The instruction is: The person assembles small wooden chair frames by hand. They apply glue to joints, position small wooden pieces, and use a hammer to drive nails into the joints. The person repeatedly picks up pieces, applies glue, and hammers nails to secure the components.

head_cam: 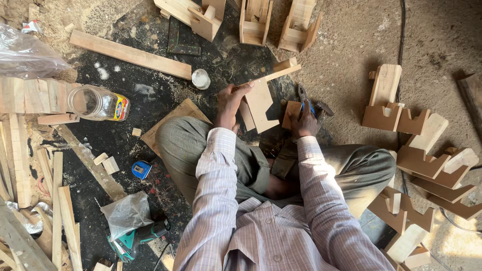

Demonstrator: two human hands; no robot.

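A: Starting at the left of the frame, what lies on the floor?

B: A clear plastic jar (98, 103) on its side, a blue tape measure (141, 169) below it, and a green power drill (138, 240) at the lower left among loose wood strips.

A: And the left hand?

B: The left hand (229, 104) sits just left of centre, fingers closed on the edge of a flat wooden piece (261, 103) with a thin strip fixed across its top. It holds the piece upright above the person's lap.

A: How would that piece handle?

B: I judge it light and stiff, thin enough to split at the notched corners. The broad flat edge, where the fingers already sit, looks the safest hold.

A: The right hand?

B: The right hand (304, 120), just right of centre, is closed around blue-handled pliers (307, 103), beside a small wooden block (291, 111).

A: Further right?

B: Notched wooden assemblies (396, 115) are stacked on the dusty floor (351, 45).
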